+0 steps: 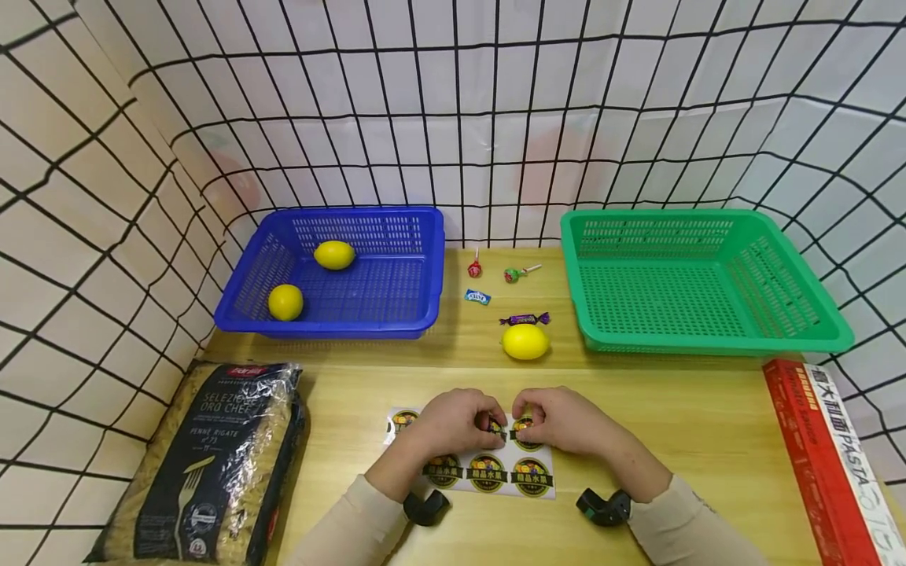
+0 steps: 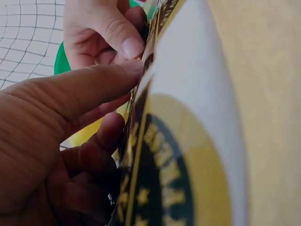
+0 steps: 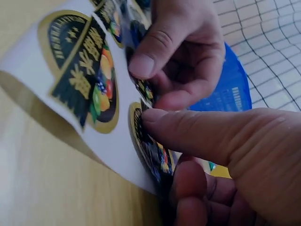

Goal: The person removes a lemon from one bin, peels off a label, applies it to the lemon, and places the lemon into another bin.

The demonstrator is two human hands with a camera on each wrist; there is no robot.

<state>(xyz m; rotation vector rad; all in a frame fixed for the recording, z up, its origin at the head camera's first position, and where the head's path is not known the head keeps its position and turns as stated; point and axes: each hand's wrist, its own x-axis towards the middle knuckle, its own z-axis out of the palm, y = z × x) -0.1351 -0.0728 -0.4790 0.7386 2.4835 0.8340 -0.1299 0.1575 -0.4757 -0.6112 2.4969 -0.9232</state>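
Observation:
A white sheet of round black-and-gold fruit stickers [image 1: 510, 457] lies in front of me on the wooden table. My left hand [image 1: 456, 424] pinches its far edge between thumb and fingers. Close beside it, my right hand [image 1: 566, 422] pinches the same edge near the right corner, thumb over a sticker [image 3: 149, 141]. Both wrist views show the sheet bent up from the table, the two thumb tips close together. In the right wrist view, a whole fruit sticker [image 3: 82, 70] faces the camera. Curled fingers hide part of the gripped edge.
Beyond the hands are a lemon [image 1: 525, 342], a purple-wrapped candy [image 1: 524, 319], a small blue candy [image 1: 477, 297] and two lollipops [image 1: 475, 269]. A blue basket [image 1: 333, 327] holds two lemons; a green basket [image 1: 715, 344] stands right. A pasta bag [image 1: 212, 440] and red box [image 1: 814, 448] flank the table.

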